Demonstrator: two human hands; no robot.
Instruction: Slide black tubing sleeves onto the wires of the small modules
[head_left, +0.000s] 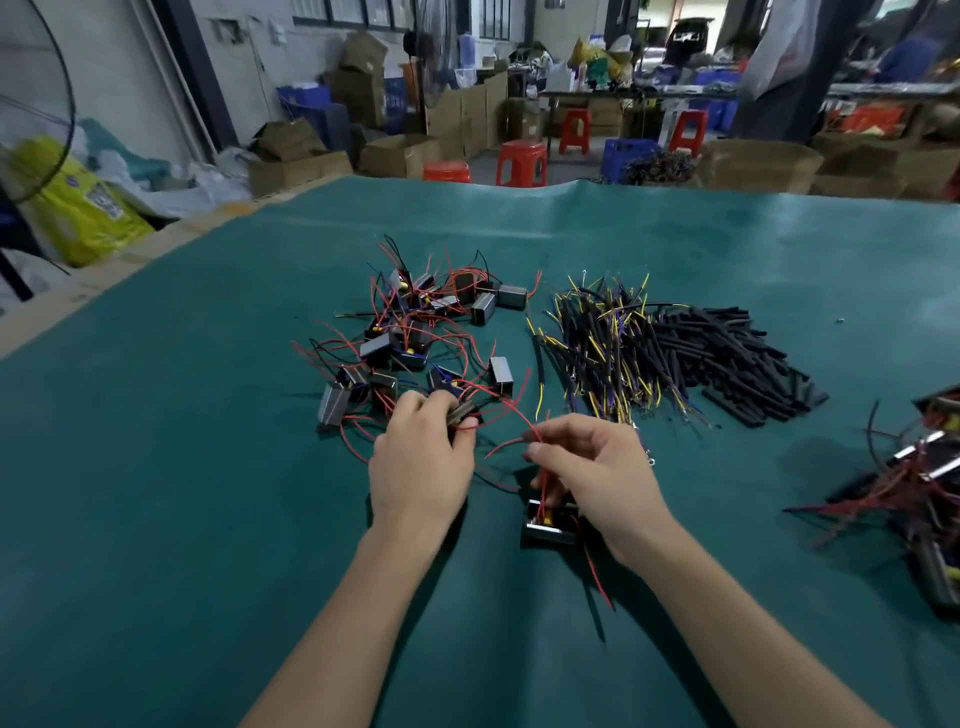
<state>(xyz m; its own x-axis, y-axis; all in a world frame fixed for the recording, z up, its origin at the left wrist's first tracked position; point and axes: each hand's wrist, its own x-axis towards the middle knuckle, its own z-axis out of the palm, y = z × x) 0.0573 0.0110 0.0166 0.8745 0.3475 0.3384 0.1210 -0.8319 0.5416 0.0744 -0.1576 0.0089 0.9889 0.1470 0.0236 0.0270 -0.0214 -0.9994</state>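
— Both hands are busy, aren't they? What has each got hold of?

— From the head camera, the left hand (421, 462) has its fingers curled round a small dark module (461, 413) at the near edge of the loose module pile (415, 332). The right hand (592, 467) pinches a thin red wire (511, 441) between thumb and forefinger; that wire arcs up and left toward the left hand.

— And the black block under the right hand?

— That's another module (548, 525), lying on the green table cover (182, 519) just near of the right palm, with red leads running up behind the fingers and one trailing off nearer still. Whether the lower fingers touch it, I cannot tell.

— Where are the sleeves?

— The black tubing sleeves (748, 358) lie heaped to the right of centre, well apart from both hands. Just left of them, touching the heap, is a tangle of yellow and purple wires (613, 353), some already dressed in black tubing.

— Anything else on the cover?

— A second cluster of modules (924, 493) with dark red leads sits at the right edge, partly cut off. Beyond the far edge stand red stools (521, 163), cardboard boxes (296, 161) and blue crates (626, 156).
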